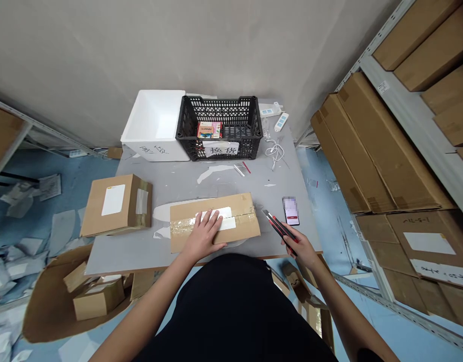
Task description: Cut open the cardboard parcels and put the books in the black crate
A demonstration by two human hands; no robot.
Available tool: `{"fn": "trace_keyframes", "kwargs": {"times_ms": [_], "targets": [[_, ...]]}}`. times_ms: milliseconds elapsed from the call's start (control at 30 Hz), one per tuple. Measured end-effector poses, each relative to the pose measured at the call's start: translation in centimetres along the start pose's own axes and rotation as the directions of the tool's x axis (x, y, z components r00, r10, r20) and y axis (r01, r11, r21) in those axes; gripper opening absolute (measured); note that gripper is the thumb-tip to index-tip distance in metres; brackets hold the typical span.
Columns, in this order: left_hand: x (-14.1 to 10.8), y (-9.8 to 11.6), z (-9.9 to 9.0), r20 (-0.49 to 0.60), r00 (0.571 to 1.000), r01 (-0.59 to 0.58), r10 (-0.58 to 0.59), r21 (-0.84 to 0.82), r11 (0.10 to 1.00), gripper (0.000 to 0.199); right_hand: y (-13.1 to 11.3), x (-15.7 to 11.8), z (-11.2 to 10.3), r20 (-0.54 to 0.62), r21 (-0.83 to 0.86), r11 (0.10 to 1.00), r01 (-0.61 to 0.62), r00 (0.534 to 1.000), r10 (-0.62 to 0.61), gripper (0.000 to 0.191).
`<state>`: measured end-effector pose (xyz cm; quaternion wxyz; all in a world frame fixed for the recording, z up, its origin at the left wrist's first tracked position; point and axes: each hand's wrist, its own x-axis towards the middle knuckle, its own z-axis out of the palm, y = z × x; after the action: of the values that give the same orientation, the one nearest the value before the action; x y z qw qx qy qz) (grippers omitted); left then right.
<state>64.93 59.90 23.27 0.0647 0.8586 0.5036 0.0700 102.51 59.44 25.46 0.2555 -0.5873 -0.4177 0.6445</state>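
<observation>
A taped cardboard box [235, 200] with white labels lies flat near the front edge of the grey table [171, 176]. My left hand [204, 236] rests on its top with fingers spread, partly covering a label. In my right hand [299, 245] is a red and black box cutter [280, 227], fingers wrapped round its handle. The cutter points up and left, its tip a little right of the box's right end and apart from it. Just beyond my right hand lies a phone [291, 210] with its screen lit.
At the back stand a white foam box [139, 123] and a black plastic crate [216, 151] holding small packs. Another carton [103, 206] overhangs the left edge. Power strips [281, 121] and a white cable [276, 151] lie back right. Shelves of cartons [382, 151] flank the right.
</observation>
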Motion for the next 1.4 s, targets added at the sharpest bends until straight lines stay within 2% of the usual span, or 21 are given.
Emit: {"fn": "trace_keyframes", "kwargs": {"times_ms": [167,333,533,767,1233,1400], "targets": [[-0.1,0.0,0.0,0.005,1.0,-0.008,0.008,0.017,1.0,0.086,-0.9,2.9,1.1,0.039,-0.068,0.996,0.05,0.998,-0.048,0.069],[0.0,0.1,-0.3,0.007,1.0,-0.014,0.014,0.019,1.0,0.084,-1.5,3.6,1.4,0.053,-0.13,0.991,0.039,0.998,-0.032,0.068],[0.0,0.0,0.0,-0.001,1.0,0.01,-0.01,0.004,1.0,0.084,-1.6,3.1,0.3,0.101,-0.22,0.975,0.004,0.995,0.018,0.063],[-0.1,0.1,0.3,-0.017,0.999,0.035,-0.035,-0.015,0.999,0.086,-1.5,2.7,-1.2,0.198,-0.16,0.987,-0.034,0.978,0.066,0.073],[0.1,0.2,0.1,0.0,0.999,0.041,-0.041,-0.019,0.999,0.087,-0.8,-0.9,-0.2,0.167,-0.082,0.992,-0.099,0.98,0.111,0.078],[0.2,0.1,-0.1,0.003,1.0,0.024,-0.024,-0.011,1.0,0.088,0.0,-1.5,-0.2,0.156,-0.038,0.997,-0.069,0.985,0.074,0.071]]}}
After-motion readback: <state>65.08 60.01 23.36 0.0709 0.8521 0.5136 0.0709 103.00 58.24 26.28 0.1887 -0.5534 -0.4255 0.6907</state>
